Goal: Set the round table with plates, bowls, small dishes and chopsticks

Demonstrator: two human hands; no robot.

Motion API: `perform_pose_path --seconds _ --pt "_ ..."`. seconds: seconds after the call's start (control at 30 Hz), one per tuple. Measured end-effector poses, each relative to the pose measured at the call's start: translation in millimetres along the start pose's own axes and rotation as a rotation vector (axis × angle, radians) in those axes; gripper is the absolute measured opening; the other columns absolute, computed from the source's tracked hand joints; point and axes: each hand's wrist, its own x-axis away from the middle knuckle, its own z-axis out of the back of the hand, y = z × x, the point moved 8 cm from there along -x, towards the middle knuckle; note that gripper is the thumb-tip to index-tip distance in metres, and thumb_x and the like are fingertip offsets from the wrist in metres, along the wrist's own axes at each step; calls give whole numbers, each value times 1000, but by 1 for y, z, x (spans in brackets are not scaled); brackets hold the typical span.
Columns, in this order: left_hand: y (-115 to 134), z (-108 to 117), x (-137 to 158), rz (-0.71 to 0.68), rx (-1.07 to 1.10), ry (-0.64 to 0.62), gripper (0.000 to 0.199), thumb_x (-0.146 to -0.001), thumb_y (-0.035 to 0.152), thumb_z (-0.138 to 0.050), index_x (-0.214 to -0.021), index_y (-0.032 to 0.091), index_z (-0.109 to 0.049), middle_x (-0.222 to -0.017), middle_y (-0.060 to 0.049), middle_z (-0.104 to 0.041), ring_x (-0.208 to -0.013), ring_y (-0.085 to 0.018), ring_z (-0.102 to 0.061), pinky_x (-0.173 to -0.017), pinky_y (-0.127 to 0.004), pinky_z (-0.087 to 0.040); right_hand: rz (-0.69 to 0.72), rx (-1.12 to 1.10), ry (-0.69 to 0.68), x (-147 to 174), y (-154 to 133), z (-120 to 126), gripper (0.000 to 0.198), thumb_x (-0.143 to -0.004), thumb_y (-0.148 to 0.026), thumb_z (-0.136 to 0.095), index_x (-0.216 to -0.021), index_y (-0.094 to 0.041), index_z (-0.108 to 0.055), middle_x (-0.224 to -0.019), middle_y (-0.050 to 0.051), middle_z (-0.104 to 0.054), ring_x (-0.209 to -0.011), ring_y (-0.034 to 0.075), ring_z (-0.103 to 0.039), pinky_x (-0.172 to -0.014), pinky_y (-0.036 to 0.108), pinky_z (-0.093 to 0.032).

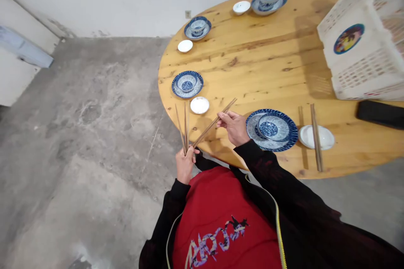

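My left hand (184, 164) grips the lower ends of a bundle of wooden chopsticks (185, 128) that fan upward just off the near edge of the round wooden table (268, 59). My right hand (234, 127) pinches a pair of chopsticks (214, 122) from that bundle, slanting up to the right. To the right of that hand sits a blue patterned plate with a bowl (272, 129) on it. A small white dish (199, 105) lies just behind the chopsticks.
A white dish with a chopstick pair (316, 136) across it lies at the right. Three more plate-and-bowl sets (187, 84) (197, 27) (269, 0) with small white dishes ring the table. White plastic crates (362, 46) and a black object (380, 113) stand at right. Concrete floor lies to the left.
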Motion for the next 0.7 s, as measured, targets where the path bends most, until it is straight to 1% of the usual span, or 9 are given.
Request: perform_pose_path --seconds 0.1,0.17,0.23,0.37,0.53,0.6,0.7 --pt "9 -1 -23 70 -16 10 43 -71 53 -78 -86 15 -66 -76 -7 -76 -43 -6 -44 -42 -21 -24 5 -15 45 -18 -1 -9 52 -65 -64 -91 -65 -21 -61 -59 -1 -63 -52 12 -59 -55 27 -58" --pt "13 -3 -36 109 -8 17 45 -69 55 -79 -85 16 -63 -77 -8 -77 -43 -6 -46 -42 -20 -24 28 -14 77 -27 -3 -10 53 -67 -66 -89 -65 -21 -61 -60 0 -63 -53 13 -60 -56 28 -58" --pt "16 -8 -47 123 1 20 46 -68 55 -80 -85 16 -61 -77 -8 -77 -44 -7 -49 -43 -20 -25 47 -2 80 -32 -6 -10 53 -70 -68 -87 -66 -21 -61 -60 0 -64 -53 14 -61 -57 28 -59" --pt "14 -15 -61 154 -10 25 47 -66 54 -83 -82 16 -60 -78 -9 -78 -44 -7 -50 -42 -19 -26 62 27 50 -32 -8 -10 52 -73 -69 -85 -70 -21 -65 -60 -1 -64 -54 15 -62 -58 29 -59" --pt "6 -16 -69 233 -31 24 45 -69 52 -86 -80 16 -60 -78 -9 -77 -43 -5 -49 -41 -18 -24 86 23 62 -29 -8 -7 45 -76 -62 -86 -72 -21 -69 -60 -1 -65 -53 14 -63 -58 28 -59" --pt "6 -17 -73 243 -24 14 46 -70 51 -87 -80 16 -60 -76 -8 -76 -42 -5 -48 -41 -18 -22 64 0 89 -32 -1 -3 43 -75 -60 -88 -72 -21 -70 -61 -1 -66 -53 14 -62 -58 28 -59" --pt "8 -19 -81 241 7 -1 46 -69 50 -89 -81 15 -62 -71 -6 -73 -41 -3 -44 -40 -17 -17 -26 -63 144 -42 17 5 44 -68 -58 -92 -71 -20 -70 -61 -1 -65 -53 13 -61 -57 27 -60"
